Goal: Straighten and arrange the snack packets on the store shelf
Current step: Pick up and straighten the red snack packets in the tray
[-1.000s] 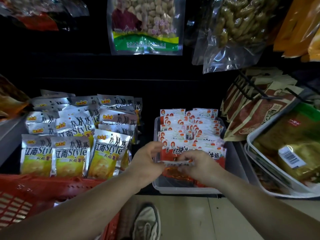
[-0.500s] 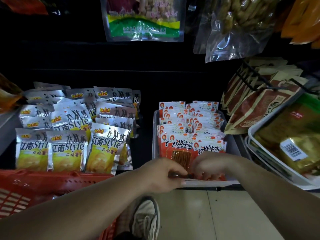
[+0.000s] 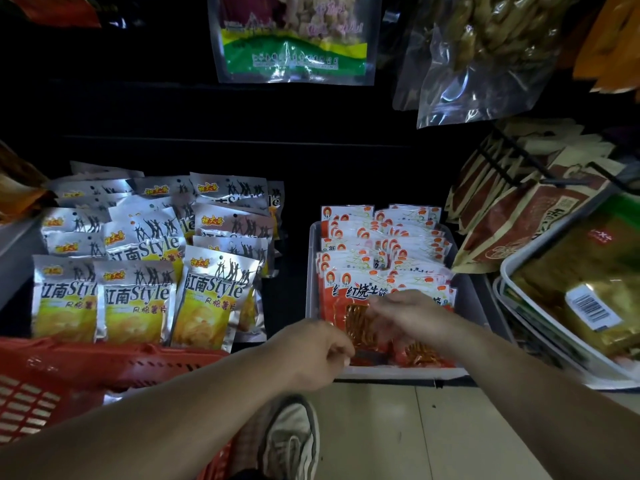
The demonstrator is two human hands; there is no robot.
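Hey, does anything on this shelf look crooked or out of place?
The front-right silver chip packet leans sideways, out of line with its two neighbours, and the silver packets behind overlap unevenly. The red packets in the tray stand in fairly even rows.

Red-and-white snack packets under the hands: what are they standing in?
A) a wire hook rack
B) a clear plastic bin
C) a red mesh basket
B: the red-and-white snack packets stand in rows inside a clear plastic bin; the red mesh basket sits apart at lower left.
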